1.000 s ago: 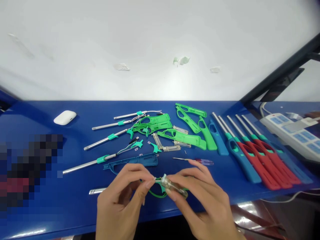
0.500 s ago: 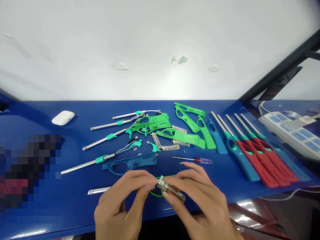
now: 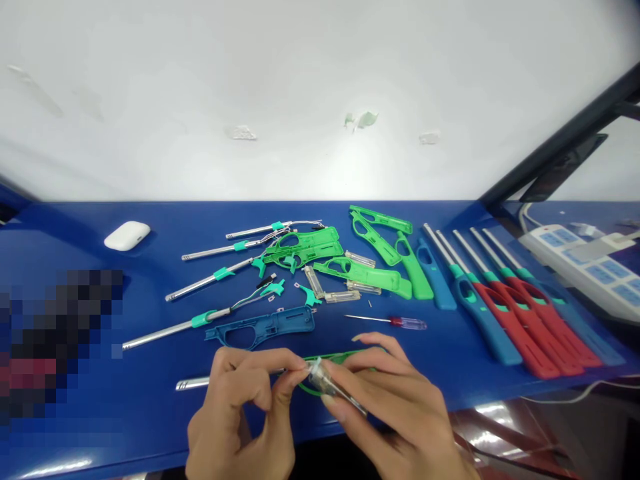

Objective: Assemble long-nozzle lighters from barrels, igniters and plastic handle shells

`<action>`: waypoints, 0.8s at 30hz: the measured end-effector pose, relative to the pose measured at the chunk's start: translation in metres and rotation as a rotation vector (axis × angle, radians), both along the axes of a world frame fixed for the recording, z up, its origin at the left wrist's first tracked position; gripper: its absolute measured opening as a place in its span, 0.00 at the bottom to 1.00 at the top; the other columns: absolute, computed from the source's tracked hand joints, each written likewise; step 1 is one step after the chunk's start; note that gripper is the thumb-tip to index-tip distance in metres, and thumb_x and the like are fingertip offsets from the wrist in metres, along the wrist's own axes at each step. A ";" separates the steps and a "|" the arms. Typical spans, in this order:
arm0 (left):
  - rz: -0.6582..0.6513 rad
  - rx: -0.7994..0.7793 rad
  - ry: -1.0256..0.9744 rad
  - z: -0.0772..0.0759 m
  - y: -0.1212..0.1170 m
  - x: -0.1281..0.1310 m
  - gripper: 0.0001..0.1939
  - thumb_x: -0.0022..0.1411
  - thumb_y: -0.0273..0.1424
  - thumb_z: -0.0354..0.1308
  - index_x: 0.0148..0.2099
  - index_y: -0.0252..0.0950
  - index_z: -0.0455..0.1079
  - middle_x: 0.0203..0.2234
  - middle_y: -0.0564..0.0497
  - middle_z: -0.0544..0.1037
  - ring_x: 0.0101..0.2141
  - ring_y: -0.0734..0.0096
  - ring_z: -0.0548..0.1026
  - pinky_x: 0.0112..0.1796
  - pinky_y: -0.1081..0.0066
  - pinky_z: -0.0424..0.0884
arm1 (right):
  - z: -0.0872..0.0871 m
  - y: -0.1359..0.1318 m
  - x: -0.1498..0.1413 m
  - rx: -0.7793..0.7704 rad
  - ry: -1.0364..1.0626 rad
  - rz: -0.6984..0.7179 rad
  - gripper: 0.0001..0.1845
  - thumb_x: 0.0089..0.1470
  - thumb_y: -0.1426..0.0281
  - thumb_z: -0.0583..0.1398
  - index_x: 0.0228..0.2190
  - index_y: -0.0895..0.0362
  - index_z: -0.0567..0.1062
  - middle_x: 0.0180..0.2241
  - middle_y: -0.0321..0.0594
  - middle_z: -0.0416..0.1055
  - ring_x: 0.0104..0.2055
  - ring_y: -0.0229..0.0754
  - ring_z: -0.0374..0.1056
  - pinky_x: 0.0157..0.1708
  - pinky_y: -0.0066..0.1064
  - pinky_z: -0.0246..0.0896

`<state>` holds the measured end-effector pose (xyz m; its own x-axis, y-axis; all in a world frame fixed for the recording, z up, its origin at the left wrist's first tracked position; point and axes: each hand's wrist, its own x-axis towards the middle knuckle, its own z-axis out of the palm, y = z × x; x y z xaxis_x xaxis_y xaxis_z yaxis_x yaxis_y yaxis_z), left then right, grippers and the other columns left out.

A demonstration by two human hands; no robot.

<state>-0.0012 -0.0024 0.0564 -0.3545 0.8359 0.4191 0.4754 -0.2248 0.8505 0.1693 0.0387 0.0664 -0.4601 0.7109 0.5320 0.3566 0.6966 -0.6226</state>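
Observation:
My right hand (image 3: 400,400) holds a clear lighter fuel tank (image 3: 320,380) between thumb and fingers, tilted, its valve end toward the left. Thumb and index finger of my left hand (image 3: 245,407) are pinched at that valve end; whatever is between those fingertips is too small to make out. Under both hands lies a green lighter shell half (image 3: 340,357), mostly covered. A metal lighter tube (image 3: 193,383) sticks out left of my left hand. Just beyond the hands is a blue shell half (image 3: 295,321).
Farther back lie green shell parts (image 3: 320,245), loose clear tanks (image 3: 343,295), teal triggers (image 3: 310,293) and metal tubes (image 3: 210,278). A screwdriver (image 3: 410,323) lies beyond my right hand. Whole lighters (image 3: 520,327) line the right, near a power strip (image 3: 595,267). A white case (image 3: 127,236) sits left.
The tank has shifted slightly left and turned a little in my right hand. My left hand's index finger and thumb are still at its valve end, the other fingers more curled.

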 end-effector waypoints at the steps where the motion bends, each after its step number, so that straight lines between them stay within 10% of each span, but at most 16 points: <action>1: 0.007 -0.007 0.008 0.000 0.000 -0.001 0.16 0.68 0.22 0.58 0.34 0.43 0.54 0.31 0.62 0.79 0.33 0.72 0.75 0.34 0.68 0.71 | 0.000 0.000 0.000 0.000 -0.002 0.008 0.20 0.62 0.77 0.65 0.54 0.53 0.77 0.35 0.30 0.84 0.37 0.38 0.78 0.55 0.40 0.68; 24: -0.102 -0.098 -0.198 0.006 -0.001 -0.006 0.08 0.64 0.24 0.66 0.40 0.44 0.73 0.31 0.57 0.80 0.34 0.72 0.80 0.34 0.75 0.77 | -0.001 -0.001 0.010 -0.019 -0.031 -0.023 0.19 0.63 0.75 0.65 0.54 0.50 0.75 0.36 0.27 0.83 0.37 0.38 0.77 0.58 0.43 0.65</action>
